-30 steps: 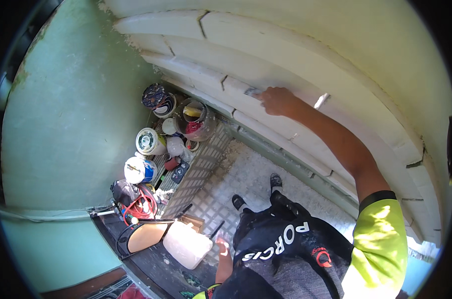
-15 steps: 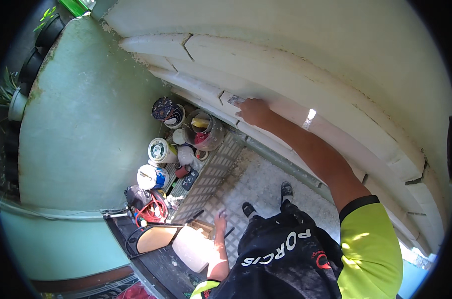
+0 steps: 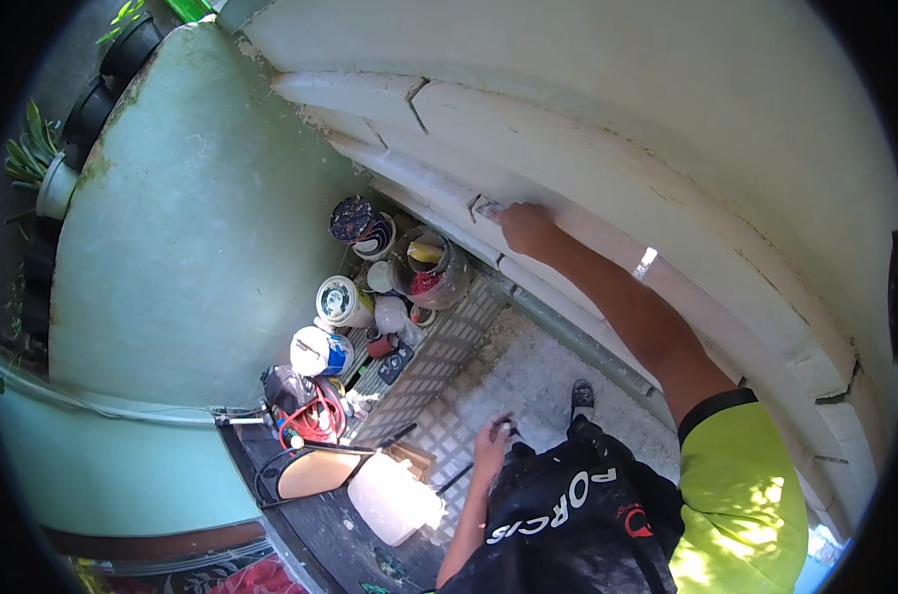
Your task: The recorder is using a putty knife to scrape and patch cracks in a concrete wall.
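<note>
My right hand (image 3: 528, 230) reaches out to a white stepped moulding (image 3: 607, 168) on the wall. It presses a small grey tool (image 3: 488, 209) against a joint in the moulding; I cannot make out what kind of tool it is. My left hand (image 3: 490, 447) hangs low beside my dark apron (image 3: 567, 515), above the chequered metal plate (image 3: 439, 356). Its fingers are curled, and whether it holds anything is unclear. My yellow sleeve (image 3: 741, 475) covers the right upper arm.
Several paint buckets (image 3: 342, 300) and a clear tub (image 3: 429, 267) crowd the corner by the green wall (image 3: 201, 228). A red coiled cable (image 3: 310, 421), a white jug (image 3: 394, 500) and a framed board (image 3: 315, 473) lie lower left. Potted plants (image 3: 43, 168) stand beyond the wall.
My right hand has slid left along the moulding toward the joint. My left hand has come into clearer view, lower and further from the jug.
</note>
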### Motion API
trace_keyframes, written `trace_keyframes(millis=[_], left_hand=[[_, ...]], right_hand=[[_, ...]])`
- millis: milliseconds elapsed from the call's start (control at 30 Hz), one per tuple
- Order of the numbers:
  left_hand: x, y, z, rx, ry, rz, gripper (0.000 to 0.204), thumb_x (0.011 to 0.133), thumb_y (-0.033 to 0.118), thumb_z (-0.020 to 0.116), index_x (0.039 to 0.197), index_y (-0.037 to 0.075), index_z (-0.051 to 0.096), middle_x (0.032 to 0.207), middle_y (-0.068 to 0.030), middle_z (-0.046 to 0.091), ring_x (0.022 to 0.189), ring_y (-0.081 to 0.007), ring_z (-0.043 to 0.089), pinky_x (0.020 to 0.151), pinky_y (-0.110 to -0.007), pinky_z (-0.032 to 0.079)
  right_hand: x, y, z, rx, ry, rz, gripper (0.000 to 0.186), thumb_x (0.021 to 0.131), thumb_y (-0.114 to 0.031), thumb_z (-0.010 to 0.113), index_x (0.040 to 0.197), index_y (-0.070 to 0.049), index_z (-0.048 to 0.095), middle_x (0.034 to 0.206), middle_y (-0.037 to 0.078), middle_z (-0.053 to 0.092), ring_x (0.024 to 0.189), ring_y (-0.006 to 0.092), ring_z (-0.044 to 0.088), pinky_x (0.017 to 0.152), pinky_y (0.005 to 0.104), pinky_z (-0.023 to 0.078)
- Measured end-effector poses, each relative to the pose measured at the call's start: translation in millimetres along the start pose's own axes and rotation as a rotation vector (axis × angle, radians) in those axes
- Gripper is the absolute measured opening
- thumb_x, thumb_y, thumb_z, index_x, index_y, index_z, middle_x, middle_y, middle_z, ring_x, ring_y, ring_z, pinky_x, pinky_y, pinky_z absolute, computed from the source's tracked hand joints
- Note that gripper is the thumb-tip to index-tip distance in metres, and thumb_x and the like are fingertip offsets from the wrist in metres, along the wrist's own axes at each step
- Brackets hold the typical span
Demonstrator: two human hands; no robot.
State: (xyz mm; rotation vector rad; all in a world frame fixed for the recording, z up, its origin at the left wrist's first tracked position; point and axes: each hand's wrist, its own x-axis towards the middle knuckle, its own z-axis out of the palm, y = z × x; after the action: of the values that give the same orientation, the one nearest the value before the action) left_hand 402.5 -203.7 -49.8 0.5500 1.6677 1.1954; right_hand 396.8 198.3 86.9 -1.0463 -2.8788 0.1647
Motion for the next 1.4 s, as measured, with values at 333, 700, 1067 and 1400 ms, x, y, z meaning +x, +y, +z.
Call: trace_keyframes(millis=[333, 700, 1067, 1400], left_hand=[[-29, -5, -43, -0.052, 0.347, 0.022, 0.035, 0.096, 0.008, 0.049, 0.130, 0.002, 0.052, 0.131, -0.0124, 0.058, 0.112, -0.0226, 0.062, 0.086, -0.030, 0.049], [-32, 30, -52, -0.159, 0.283, 0.076, 0.037, 0.092, 0.000, 0.055, 0.129, -0.001, 0.050, 0.130, -0.0125, 0.057, 0.113, -0.0210, 0.061, 0.090, -0.030, 0.049], [-12, 50, -55, -0.077, 0.206, 0.157, 0.048, 0.083, -0.012, 0.060, 0.129, -0.001, 0.049, 0.132, -0.0115, 0.056, 0.114, -0.0192, 0.060, 0.084, -0.026, 0.052], [9, 48, -46, -0.310, 0.207, 0.112, 0.054, 0.082, -0.012, 0.061, 0.132, -0.001, 0.044, 0.130, -0.0133, 0.054, 0.115, -0.0230, 0.059, 0.090, -0.031, 0.051]], right_hand=[[-26, -2, -12, 0.065, 0.001, -0.022, 0.035, 0.093, -0.012, 0.045, 0.123, -0.017, 0.063, 0.100, 0.013, 0.069, 0.093, 0.0295, 0.069, 0.080, 0.0459, 0.055], [-107, 17, -25, 0.021, -0.202, 0.043, 0.050, 0.087, -0.009, 0.052, 0.136, -0.022, 0.055, 0.094, 0.014, 0.067, 0.088, 0.0313, 0.068, 0.079, 0.0458, 0.054], [-99, 8, -40, 0.027, -0.179, 0.055, 0.054, 0.088, -0.011, 0.052, 0.141, -0.023, 0.049, 0.101, 0.017, 0.068, 0.094, 0.0322, 0.067, 0.084, 0.0470, 0.053], [-84, 11, -30, 0.106, -0.119, 0.116, 0.044, 0.096, -0.029, 0.052, 0.140, -0.022, 0.049, 0.088, 0.022, 0.068, 0.082, 0.0398, 0.068, 0.077, 0.0517, 0.055]])
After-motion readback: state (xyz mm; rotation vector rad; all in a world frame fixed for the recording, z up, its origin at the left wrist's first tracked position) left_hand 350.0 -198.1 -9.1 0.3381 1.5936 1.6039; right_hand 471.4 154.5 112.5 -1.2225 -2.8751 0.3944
